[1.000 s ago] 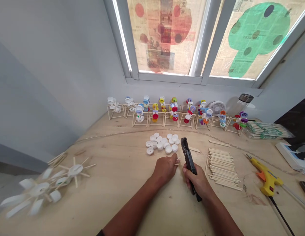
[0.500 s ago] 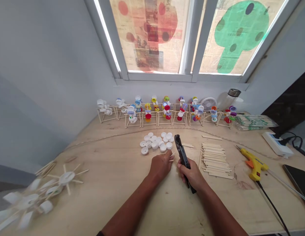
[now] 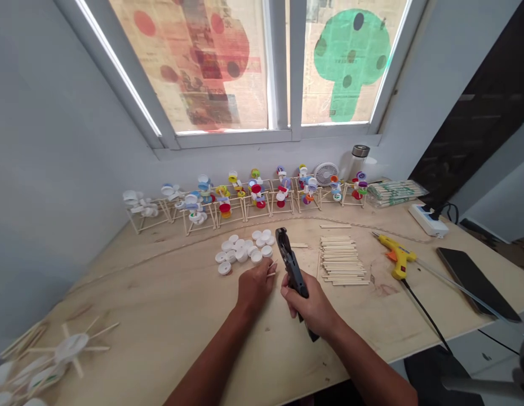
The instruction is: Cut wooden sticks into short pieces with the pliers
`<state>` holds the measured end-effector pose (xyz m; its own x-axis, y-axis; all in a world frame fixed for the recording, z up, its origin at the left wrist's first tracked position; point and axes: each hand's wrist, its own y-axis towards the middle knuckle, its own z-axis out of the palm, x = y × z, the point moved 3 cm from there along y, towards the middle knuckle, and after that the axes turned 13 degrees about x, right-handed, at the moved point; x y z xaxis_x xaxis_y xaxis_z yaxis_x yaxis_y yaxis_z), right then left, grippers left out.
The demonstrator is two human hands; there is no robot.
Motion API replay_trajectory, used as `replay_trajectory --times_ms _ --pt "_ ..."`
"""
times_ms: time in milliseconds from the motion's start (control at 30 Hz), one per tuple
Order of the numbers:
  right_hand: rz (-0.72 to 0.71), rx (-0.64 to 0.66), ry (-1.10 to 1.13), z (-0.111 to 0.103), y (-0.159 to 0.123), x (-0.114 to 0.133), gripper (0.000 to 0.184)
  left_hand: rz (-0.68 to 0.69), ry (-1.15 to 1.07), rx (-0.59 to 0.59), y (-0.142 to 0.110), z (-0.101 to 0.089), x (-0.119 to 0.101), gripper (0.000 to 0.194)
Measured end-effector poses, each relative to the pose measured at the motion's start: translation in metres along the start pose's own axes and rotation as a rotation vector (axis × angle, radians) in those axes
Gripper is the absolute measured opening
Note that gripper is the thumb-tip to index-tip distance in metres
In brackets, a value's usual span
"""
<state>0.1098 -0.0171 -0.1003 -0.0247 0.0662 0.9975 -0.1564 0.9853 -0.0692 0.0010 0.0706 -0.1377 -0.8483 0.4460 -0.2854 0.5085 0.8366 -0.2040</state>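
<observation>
My right hand (image 3: 312, 307) grips the handles of black pliers (image 3: 291, 264), whose jaws point away from me toward the window. My left hand (image 3: 254, 285) rests on the wooden table (image 3: 160, 293) just left of the pliers, fingers curled around short wooden stick pieces (image 3: 271, 269). A cluster of several white bottle caps (image 3: 243, 251) lies right beyond my left hand. A neat stack of wooden sticks (image 3: 342, 260) lies to the right of the pliers.
A row of small stick frames with coloured caps (image 3: 253, 197) lines the wall under the window. A yellow glue gun (image 3: 396, 256), a dark tablet (image 3: 473, 279), a power strip (image 3: 429, 220), a small fan (image 3: 325, 172) and white spoked cap wheels (image 3: 54, 355) also sit on the table.
My view has swung to the right, bringing the table's right edge and the tablet into sight. Both hands keep the same hold and stay close together.
</observation>
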Motion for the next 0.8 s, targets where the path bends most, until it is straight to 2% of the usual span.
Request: replay_trajectory --times_ms 100,233,433,567,800 --pt "-0.014 -0.042 0.066 -0.007 -0.027 0.003 0.015 0.028 -0.022 0.051 0.004 0.000 -0.016 0.022" --pt "0.030 -0.175 0.134 -0.020 -0.061 -0.014 0.025 0.099 -0.046 0.102 0.017 0.001 -0.049 0.024" --pt "0.055 -0.341 0.210 -0.029 -0.086 -0.039 0.034 0.087 -0.023 0.117 0.039 0.005 -0.093 0.026" --pt "0.030 -0.391 0.247 -0.033 -0.089 -0.042 0.035 0.037 0.002 0.139 0.047 0.011 -0.103 0.027" --pt "0.008 -0.381 0.309 -0.035 -0.088 -0.045 0.037 0.004 0.063 0.165 0.055 0.014 -0.111 0.027"
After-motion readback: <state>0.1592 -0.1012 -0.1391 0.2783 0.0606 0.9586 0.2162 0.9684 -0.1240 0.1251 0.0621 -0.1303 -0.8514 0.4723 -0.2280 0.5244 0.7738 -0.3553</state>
